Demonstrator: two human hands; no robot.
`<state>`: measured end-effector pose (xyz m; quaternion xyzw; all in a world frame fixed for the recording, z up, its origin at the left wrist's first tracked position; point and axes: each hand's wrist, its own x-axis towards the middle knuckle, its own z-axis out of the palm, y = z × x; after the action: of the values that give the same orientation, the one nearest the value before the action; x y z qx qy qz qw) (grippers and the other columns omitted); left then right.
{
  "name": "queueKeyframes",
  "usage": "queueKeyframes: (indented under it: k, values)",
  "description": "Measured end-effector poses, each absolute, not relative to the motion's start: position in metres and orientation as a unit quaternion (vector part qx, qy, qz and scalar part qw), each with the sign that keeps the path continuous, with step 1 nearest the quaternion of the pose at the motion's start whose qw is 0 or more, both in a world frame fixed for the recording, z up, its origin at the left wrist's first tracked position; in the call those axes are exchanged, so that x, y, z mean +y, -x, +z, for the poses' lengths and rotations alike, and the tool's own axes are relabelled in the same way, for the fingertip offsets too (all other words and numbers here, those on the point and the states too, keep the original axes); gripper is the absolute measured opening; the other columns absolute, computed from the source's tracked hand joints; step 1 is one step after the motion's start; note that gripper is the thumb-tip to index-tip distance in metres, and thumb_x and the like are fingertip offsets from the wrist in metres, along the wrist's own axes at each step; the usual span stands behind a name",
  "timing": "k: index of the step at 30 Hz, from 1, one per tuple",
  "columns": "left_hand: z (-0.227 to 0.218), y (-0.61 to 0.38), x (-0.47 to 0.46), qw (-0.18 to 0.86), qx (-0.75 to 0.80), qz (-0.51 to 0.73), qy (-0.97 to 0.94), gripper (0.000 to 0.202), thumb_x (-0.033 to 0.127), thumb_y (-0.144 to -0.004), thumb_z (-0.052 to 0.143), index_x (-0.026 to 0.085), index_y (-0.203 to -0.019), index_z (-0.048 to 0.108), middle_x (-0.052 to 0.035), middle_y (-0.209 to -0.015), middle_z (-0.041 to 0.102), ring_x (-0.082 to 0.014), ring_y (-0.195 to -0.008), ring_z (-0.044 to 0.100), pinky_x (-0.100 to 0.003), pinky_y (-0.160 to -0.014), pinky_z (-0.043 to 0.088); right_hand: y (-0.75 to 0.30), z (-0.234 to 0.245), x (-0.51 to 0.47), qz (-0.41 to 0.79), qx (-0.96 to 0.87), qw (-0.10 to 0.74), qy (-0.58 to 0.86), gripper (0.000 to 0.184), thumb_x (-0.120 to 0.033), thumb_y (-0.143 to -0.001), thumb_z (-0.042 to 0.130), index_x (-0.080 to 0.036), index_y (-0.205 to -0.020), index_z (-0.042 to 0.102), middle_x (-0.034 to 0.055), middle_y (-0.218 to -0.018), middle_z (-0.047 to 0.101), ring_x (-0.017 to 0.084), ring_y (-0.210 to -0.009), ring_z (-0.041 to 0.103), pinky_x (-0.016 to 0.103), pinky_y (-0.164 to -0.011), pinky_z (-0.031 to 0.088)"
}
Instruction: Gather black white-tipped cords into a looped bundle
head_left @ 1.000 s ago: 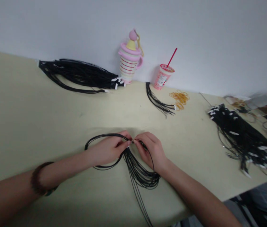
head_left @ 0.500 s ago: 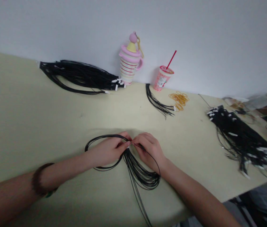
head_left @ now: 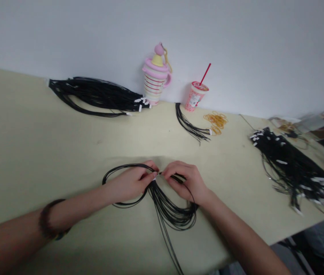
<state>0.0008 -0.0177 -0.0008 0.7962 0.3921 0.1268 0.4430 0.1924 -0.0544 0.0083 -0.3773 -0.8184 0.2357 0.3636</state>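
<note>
A coiled bundle of thin black cables lies low over the table, with a small white piece at its middle. My left hand is closed on the bundle's middle, thumb and fingers pinched together, and one loop passes around its wrist side. At the right, my right hand is closed too; cable strands run between its thumb and fingers. A tiny piece sits between the two hands' fingertips, too small to name. Several loose strands trail from the bundle toward the table's front edge.
Along the wall stand a striped pink-lidded mug and a pink cup with a red straw. Black cable bundles lie at the back left, back middle and right. Yellow rubber bands lie near the cup.
My right hand has moved slightly to the right, away from my left fingertips, opening a small gap between them. My left hand keeps its hold on the cables.
</note>
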Motion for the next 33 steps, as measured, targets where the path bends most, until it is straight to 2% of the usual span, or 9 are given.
queueKeyframes:
  k: [4, 7, 12, 16, 19, 22, 28, 33]
  values:
    - [0.001, 0.0, -0.019, 0.441, 0.392, 0.126, -0.798, 0.03, 0.039, -0.087, 0.031, 0.019, -0.091, 0.052, -0.0001, -0.081, 0.057, -0.0139, -0.078, 0.052, -0.026, -0.074, 0.039, -0.211, 0.026, -0.057, 0.307, -0.852, 0.26, 0.334, 0.019, -0.006, -0.076, 0.046, -0.016, -0.084, 0.061, 0.0034, -0.091, 0.064, 0.008, -0.085, 0.06, 0.022, -0.078, 0.049]
    - [0.002, 0.001, -0.02, 0.446, 0.39, 0.123, -0.796, 0.031, 0.04, -0.087, 0.031, 0.018, -0.093, 0.052, -0.0012, -0.083, 0.058, -0.0147, -0.079, 0.053, -0.026, -0.073, 0.04, -0.216, 0.031, -0.058, 0.325, -0.863, 0.225, 0.314, 0.027, -0.001, -0.076, 0.042, -0.016, -0.087, 0.062, 0.003, -0.095, 0.064, 0.008, -0.091, 0.059, 0.023, -0.082, 0.049]
    - [0.002, 0.001, -0.019, 0.453, 0.399, 0.112, -0.789, 0.029, 0.04, -0.087, 0.031, 0.02, -0.094, 0.051, -0.0007, -0.083, 0.059, -0.0149, -0.08, 0.054, -0.026, -0.074, 0.039, -0.209, 0.026, -0.059, 0.257, -0.866, 0.256, 0.344, 0.022, -0.006, -0.075, 0.048, -0.016, -0.089, 0.062, 0.0029, -0.089, 0.064, 0.009, -0.086, 0.059, 0.024, -0.079, 0.048]
    - [0.002, 0.0, -0.019, 0.451, 0.393, 0.122, -0.792, 0.026, 0.036, -0.087, 0.032, 0.02, -0.093, 0.051, -0.0002, -0.084, 0.057, -0.0141, -0.08, 0.053, -0.026, -0.076, 0.039, -0.2, 0.02, -0.064, 0.16, -0.879, 0.262, 0.365, 0.014, -0.013, -0.077, 0.051, -0.017, -0.085, 0.061, 0.0024, -0.083, 0.063, 0.011, -0.084, 0.057, 0.029, -0.082, 0.046]
    - [0.002, 0.0, -0.019, 0.452, 0.389, 0.126, -0.793, 0.027, 0.036, -0.087, 0.032, 0.02, -0.094, 0.052, -0.0005, -0.085, 0.058, -0.0144, -0.081, 0.053, -0.026, -0.077, 0.039, -0.193, 0.021, -0.071, 0.121, -0.864, 0.311, 0.378, 0.011, -0.014, -0.076, 0.054, -0.016, -0.084, 0.061, 0.0032, -0.085, 0.062, 0.011, -0.087, 0.055, 0.028, -0.082, 0.046]
    - [0.002, 0.001, -0.02, 0.456, 0.392, 0.121, -0.79, 0.029, 0.038, -0.087, 0.031, 0.02, -0.094, 0.052, -0.0004, -0.085, 0.059, -0.0148, -0.08, 0.053, -0.027, -0.077, 0.039, -0.186, 0.025, -0.079, 0.157, -0.837, 0.357, 0.384, 0.01, -0.013, -0.076, 0.054, -0.014, -0.083, 0.06, 0.0047, -0.089, 0.061, 0.009, -0.085, 0.055, 0.02, -0.076, 0.047]
    - [0.001, 0.001, -0.02, 0.457, 0.39, 0.129, -0.789, 0.028, 0.038, -0.088, 0.031, 0.021, -0.094, 0.052, -0.0002, -0.089, 0.059, -0.0148, -0.084, 0.054, -0.026, -0.078, 0.039, -0.177, 0.02, -0.081, 0.257, -0.83, 0.283, 0.406, 0.01, -0.024, -0.078, 0.054, -0.016, -0.074, 0.06, 0.0003, -0.068, 0.058, 0.008, -0.072, 0.052, 0.019, -0.065, 0.043]
    - [0.003, 0.001, -0.02, 0.457, 0.399, 0.114, -0.787, 0.027, 0.037, -0.087, 0.031, 0.02, -0.092, 0.05, 0.0004, -0.084, 0.059, -0.0142, -0.079, 0.055, -0.026, -0.075, 0.039, -0.179, 0.015, -0.08, 0.293, -0.844, 0.24, 0.379, 0.017, -0.031, -0.076, 0.057, -0.015, -0.07, 0.059, -0.0013, -0.064, 0.055, 0.005, -0.061, 0.048, 0.018, -0.059, 0.037]
